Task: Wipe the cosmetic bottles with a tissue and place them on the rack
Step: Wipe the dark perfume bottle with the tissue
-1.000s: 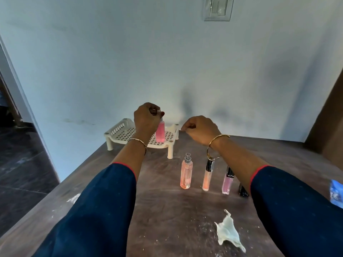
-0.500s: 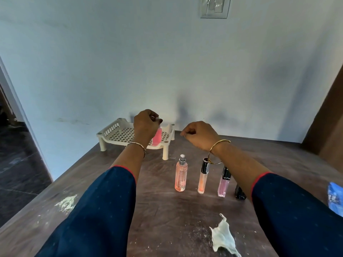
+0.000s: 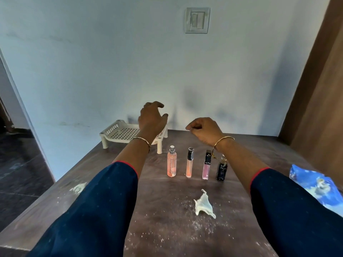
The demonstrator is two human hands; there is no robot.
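The fingers (image 3: 159,105) of the left hand (image 3: 151,118) are spread and relaxed, holding nothing, poised over the right end of the white rack (image 3: 118,133). The fingers (image 3: 193,125) of the right hand (image 3: 206,128) are curled under toward the palm, with nothing visible in them, and hover above the bare tabletop (image 3: 157,229) beside the rack.

Whether a bottle already stands on the rack I cannot tell, since the left hand covers that end. Four stand upright in a row before it: a peach spray bottle (image 3: 171,164), an orange gloss tube (image 3: 189,164), a pink gloss tube (image 3: 206,166) and a small black bottle (image 3: 221,170). The crumpled tissue (image 3: 204,205) lies nearer the person, amid white dust.

The likeliest mishap is a knock. The right wrist and its bangle (image 3: 219,145) hang just over the black bottle and pink tube, so a low sweep back toward the tissue could topple them. The tubes are tall and narrow and stand near one another, so one falling may take the rest. The tissue may also carry dust onto the glass. The rack's grid gives slim bases poor footing.
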